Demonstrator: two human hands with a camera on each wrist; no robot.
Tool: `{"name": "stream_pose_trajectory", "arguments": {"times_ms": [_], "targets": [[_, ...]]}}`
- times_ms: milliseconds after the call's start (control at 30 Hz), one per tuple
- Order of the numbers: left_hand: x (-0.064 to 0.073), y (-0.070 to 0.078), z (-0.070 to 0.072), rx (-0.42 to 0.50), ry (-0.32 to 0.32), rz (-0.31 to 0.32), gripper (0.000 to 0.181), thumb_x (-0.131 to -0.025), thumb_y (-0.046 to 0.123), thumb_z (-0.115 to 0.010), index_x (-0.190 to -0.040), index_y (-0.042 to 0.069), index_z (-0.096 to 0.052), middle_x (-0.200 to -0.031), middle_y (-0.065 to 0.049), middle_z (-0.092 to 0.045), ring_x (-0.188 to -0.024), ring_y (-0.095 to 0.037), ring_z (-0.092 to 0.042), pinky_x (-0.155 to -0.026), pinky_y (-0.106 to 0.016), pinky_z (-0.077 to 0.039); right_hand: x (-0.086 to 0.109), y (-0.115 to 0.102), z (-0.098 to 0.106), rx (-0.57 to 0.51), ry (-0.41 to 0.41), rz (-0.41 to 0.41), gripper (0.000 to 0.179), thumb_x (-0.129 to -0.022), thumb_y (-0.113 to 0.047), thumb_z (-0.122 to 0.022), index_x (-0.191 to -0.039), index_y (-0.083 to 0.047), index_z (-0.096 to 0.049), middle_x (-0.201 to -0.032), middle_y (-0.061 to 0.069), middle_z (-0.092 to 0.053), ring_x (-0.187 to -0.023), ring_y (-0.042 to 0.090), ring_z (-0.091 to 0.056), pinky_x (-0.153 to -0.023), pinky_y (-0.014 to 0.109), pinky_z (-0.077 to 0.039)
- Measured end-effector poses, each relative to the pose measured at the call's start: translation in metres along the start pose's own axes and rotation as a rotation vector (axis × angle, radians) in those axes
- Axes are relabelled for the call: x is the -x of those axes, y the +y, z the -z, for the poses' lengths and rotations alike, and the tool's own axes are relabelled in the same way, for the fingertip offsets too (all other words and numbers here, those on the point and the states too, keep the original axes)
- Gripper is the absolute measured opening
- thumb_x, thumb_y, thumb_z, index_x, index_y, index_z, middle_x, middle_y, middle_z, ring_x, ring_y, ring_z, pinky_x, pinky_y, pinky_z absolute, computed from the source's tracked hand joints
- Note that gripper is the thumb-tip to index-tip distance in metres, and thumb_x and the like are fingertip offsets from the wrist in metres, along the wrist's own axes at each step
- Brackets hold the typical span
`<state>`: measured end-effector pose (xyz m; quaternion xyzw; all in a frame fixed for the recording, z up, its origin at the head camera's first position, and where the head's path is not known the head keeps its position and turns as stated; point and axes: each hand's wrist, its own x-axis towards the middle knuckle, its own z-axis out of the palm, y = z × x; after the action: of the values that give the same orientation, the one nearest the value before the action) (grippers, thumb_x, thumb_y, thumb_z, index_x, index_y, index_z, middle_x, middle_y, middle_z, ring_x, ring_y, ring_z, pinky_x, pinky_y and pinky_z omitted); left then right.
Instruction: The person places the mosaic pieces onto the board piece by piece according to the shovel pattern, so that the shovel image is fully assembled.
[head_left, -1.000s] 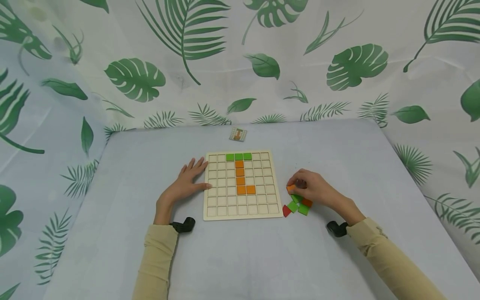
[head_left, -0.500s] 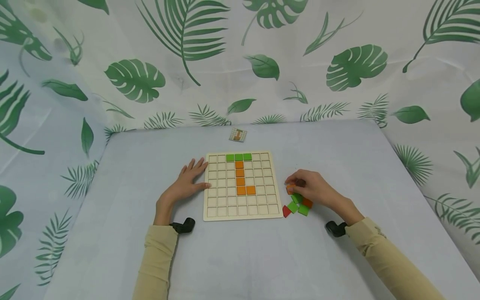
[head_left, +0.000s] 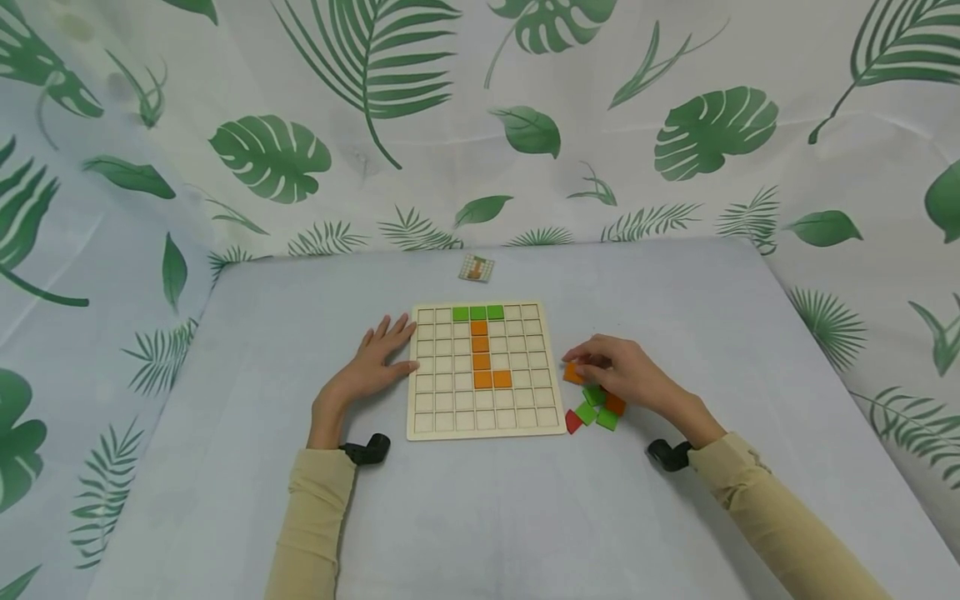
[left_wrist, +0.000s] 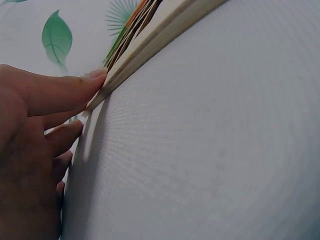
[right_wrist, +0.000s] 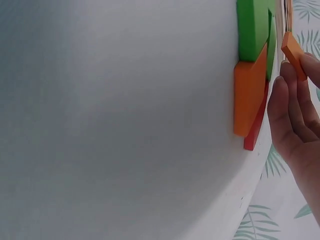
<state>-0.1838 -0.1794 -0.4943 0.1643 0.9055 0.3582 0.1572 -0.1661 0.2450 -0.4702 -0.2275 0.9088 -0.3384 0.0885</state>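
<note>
A pale wooden grid board (head_left: 525,421) lies mid-table, with three green tiles along its top row and several orange tiles below them in an L. My left hand (head_left: 369,367) rests at the board's left edge, fingers spread and thumb touching the rim; the left wrist view shows the thumb (left_wrist: 65,90) on that edge. Between thumb and fingers my right hand (head_left: 626,371) pinches an orange tile (head_left: 573,372), just right of the board. The right wrist view shows this held tile (right_wrist: 294,55) above the loose pieces.
Under and in front of the right hand lie loose green tiles (head_left: 587,413), an orange tile (head_left: 615,405) and a red piece (head_left: 573,422), close to the board's lower right corner. A small patterned card (head_left: 476,268) lies behind the board. Leaf-print cloth (head_left: 450,167) stands behind the table.
My right hand has shifted slightly left toward the board, taking the orange tile away from the loose pieces. The left hand and the tiles on the board look the same.
</note>
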Motion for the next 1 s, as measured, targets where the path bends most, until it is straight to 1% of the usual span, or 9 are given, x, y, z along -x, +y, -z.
{"name": "stream_pose_trajectory", "arguments": {"times_ms": [100,267,467,567,800,1000], "targets": [[0.0,0.0,0.0,0.004,0.001,-0.005,0.073,-0.104,0.024,-0.06,-0.163,0.003,-0.023,-0.172,-0.017,-0.011,-0.16,-0.038,0.005,-0.129,-0.054,0.008,-0.001,-0.002,-0.001,-0.024,-0.004,-0.003,0.022,-0.096,-0.002,-0.07,-0.117,-0.008,-0.076,-0.1,0.002,-0.07,-0.092,0.018,-0.068,-0.083,0.03,-0.059],[0.0,0.0,0.001,0.012,0.005,-0.008,0.073,-0.104,0.024,-0.061,-0.163,0.003,-0.024,-0.172,-0.017,-0.011,-0.16,-0.038,0.005,-0.129,-0.054,0.008,-0.002,-0.005,-0.002,-0.057,-0.021,-0.039,0.022,-0.097,-0.002,-0.068,-0.117,-0.007,-0.074,-0.11,0.005,-0.073,-0.096,0.021,-0.07,-0.085,0.033,-0.059],[-0.001,-0.001,0.001,0.013,0.005,0.006,0.075,-0.103,0.025,-0.062,-0.164,0.005,-0.024,-0.173,-0.015,-0.011,-0.161,-0.036,0.006,-0.13,-0.052,0.009,-0.004,-0.008,-0.004,-0.082,-0.043,-0.064,0.021,-0.097,-0.005,-0.069,-0.117,-0.007,-0.072,-0.115,0.007,-0.074,-0.098,0.021,-0.07,-0.084,0.03,-0.06],[0.0,0.0,0.001,0.016,0.004,0.009,0.075,-0.103,0.026,-0.062,-0.164,0.006,-0.024,-0.173,-0.015,-0.011,-0.161,-0.035,0.006,-0.13,-0.051,0.008,-0.006,-0.009,-0.005,-0.09,-0.048,-0.06,0.02,-0.097,-0.007,-0.07,-0.117,-0.007,-0.072,-0.115,0.007,-0.074,-0.098,0.02,-0.071,-0.085,0.029,-0.06],[0.0,0.0,0.001,0.025,0.004,0.02,0.076,-0.102,0.027,-0.063,-0.164,0.007,-0.024,-0.173,-0.014,-0.011,-0.161,-0.034,0.006,-0.13,-0.05,0.009,-0.008,-0.015,-0.008,-0.105,-0.046,-0.023,0.021,-0.095,-0.005,-0.073,-0.115,-0.003,-0.072,-0.115,0.011,-0.073,-0.097,0.023,-0.071,-0.088,0.034,-0.06],[0.001,0.001,0.002,0.032,0.002,0.022,0.076,-0.102,0.027,-0.064,-0.164,0.006,-0.024,-0.173,-0.014,-0.011,-0.161,-0.034,0.006,-0.13,-0.051,0.008,-0.01,-0.018,-0.012,-0.109,-0.055,-0.038,0.024,-0.093,-0.004,-0.075,-0.116,-0.003,-0.072,-0.116,0.012,-0.073,-0.096,0.021,-0.07,-0.088,0.035,-0.061]]}}
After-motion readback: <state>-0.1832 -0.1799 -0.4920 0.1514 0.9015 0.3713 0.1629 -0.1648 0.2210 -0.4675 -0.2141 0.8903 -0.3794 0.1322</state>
